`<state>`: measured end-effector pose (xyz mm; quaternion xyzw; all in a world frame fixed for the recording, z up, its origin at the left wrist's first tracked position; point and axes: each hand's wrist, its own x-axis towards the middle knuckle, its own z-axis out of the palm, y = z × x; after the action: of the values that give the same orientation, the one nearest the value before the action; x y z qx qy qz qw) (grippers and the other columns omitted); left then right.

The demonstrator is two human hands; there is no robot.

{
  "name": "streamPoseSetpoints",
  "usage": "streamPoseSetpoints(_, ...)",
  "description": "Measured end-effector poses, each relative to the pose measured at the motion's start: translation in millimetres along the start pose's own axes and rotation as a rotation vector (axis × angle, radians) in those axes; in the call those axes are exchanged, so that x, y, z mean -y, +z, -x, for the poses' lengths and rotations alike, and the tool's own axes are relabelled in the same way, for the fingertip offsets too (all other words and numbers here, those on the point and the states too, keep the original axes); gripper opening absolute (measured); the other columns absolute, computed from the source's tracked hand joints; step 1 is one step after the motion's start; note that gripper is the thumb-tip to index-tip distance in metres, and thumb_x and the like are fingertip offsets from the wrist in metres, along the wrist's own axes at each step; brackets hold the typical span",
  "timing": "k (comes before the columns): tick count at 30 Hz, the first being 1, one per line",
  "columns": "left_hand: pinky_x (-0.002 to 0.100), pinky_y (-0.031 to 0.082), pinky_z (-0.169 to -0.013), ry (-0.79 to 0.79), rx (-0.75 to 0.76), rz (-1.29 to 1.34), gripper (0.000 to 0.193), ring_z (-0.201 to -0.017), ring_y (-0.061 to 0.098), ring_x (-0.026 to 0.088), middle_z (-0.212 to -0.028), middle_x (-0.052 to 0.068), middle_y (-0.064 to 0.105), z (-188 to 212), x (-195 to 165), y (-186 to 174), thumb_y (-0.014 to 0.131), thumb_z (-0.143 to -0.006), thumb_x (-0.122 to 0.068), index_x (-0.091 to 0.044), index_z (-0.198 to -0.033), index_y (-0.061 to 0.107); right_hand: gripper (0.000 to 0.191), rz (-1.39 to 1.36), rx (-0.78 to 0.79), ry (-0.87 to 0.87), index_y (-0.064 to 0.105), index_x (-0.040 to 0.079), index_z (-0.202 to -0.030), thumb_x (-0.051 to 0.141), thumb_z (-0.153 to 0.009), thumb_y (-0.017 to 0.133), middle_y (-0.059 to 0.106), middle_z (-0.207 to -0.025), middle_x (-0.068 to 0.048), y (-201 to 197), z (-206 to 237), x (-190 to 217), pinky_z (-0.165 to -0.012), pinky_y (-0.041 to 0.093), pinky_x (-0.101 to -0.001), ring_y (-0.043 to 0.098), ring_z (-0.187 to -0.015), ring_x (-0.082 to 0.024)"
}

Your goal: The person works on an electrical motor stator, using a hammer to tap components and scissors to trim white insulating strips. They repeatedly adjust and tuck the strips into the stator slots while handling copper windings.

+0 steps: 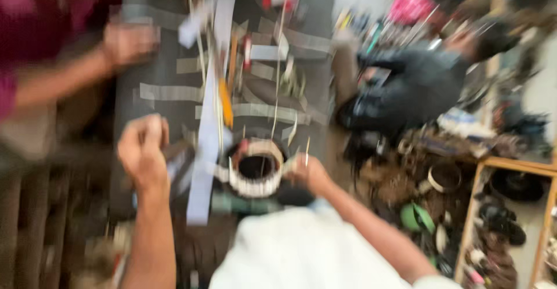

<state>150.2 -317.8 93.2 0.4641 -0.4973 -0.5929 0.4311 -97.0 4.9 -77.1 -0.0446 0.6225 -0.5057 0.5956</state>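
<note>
The picture is heavily blurred. A round ring-shaped part with a dark hollow middle and pale strips standing in it sits on the dark work surface in front of me. My right hand rests against the ring's right side. My left hand is closed into a fist left of the ring, gripping what looks like a dark tool handle. A long pale strip runs down between my left hand and the ring.
Another person's hand and forearm reach in from the upper left. Pale paper strips lie scattered over the surface. A person in dark clothes crouches at right among clutter. A wooden-framed shelf stands at lower right.
</note>
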Motion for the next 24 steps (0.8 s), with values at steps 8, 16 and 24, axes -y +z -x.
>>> streamPoseSetpoints(8, 0.024, 0.052, -0.075, 0.174, -0.389, -0.056, 0.011, -0.084, 0.063, 0.009, -0.096, 0.003, 0.071, 181, 3, -9, 0.070, -0.106, -0.011, -0.001, -0.103, 0.066, 0.005, 0.109, 0.631, -0.197, 0.066, 0.004, -0.097, 0.009, -0.100, 0.065, 0.076, -0.117, -0.012, -14, -17, 25, -0.082, 0.058, -0.0299, 0.069, -0.094, -0.014)
streamPoseSetpoints(16, 0.021, 0.048, -0.076, 0.138, -0.694, -0.311, 0.016, -0.082, 0.058, 0.005, -0.093, 0.002, 0.068, 353, 37, 53, 0.073, -0.103, -0.013, 0.002, -0.107, 0.070, 0.007, 0.200, 0.782, -0.254, 0.068, 0.003, -0.097, 0.009, -0.100, 0.068, 0.077, -0.109, -0.009, -4, -44, 46, -0.075, 0.055, -0.0274, 0.066, -0.084, -0.011)
streamPoseSetpoints(24, 0.030, 0.053, -0.075, 0.182, -0.659, -0.652, 0.011, -0.085, 0.066, 0.017, -0.098, 0.007, 0.072, 361, 56, 73, 0.074, -0.098, -0.012, -0.004, -0.105, 0.073, 0.008, 0.200, 0.862, -0.212, 0.070, 0.003, -0.098, 0.011, -0.100, 0.068, 0.076, -0.101, -0.004, 5, -38, 61, -0.073, 0.056, -0.0270, 0.060, -0.076, -0.007)
